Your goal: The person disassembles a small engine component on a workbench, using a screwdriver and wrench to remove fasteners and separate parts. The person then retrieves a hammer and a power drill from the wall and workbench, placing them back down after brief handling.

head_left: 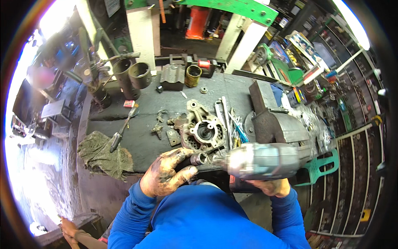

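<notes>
My left hand (pixel 163 176), its fingers stained with grease, is closed around a dark cylindrical socket (pixel 198 159) whose open end faces right. My right hand (pixel 273 187) grips a cordless impact wrench (pixel 269 159), grey-teal and black, smeared by motion. The wrench's nose points left toward the socket, with what looks like a small gap between them. Just beyond both hands, a cast metal housing (pixel 192 114) with a round bore lies on the dark workbench (pixel 145 143). The fingers of my right hand are partly hidden beneath the tool.
A rag (pixel 97 151) and a dark-handled tool (pixel 118 139) lie left. Wrenches (pixel 225 114) and a heavy bench vise (pixel 265 124) stand right of the housing. Metal cylinders (pixel 139 74) line the back. A green stool (pixel 325 166) is at right; another person's hand (pixel 69 230) shows lower left.
</notes>
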Tool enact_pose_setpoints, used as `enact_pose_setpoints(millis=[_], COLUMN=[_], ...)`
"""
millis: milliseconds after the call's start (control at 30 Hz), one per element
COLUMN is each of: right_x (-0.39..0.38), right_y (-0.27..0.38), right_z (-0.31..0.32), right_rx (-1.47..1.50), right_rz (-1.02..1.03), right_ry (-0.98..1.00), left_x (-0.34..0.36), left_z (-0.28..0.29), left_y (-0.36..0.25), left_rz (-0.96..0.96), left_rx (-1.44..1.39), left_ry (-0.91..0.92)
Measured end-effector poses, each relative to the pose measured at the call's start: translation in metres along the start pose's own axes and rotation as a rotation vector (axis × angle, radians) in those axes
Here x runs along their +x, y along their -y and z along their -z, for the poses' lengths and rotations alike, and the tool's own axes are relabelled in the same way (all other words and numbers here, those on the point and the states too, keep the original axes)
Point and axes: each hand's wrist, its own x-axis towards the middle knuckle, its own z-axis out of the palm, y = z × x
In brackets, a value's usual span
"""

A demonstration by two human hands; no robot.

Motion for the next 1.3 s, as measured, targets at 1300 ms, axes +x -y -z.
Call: enact_pose_setpoints(millis=[1300], right_x=[-0.032], right_y=[-0.026], right_z=[0.010], right_rx=[-0.469], right_rz=[0.323], right_ry=[0.124], left_x=[0.019], left_z=[-0.066], left_y=[-0.006], left_rz=[-0.220], left_rx=[0.478], left_ry=[0.139])
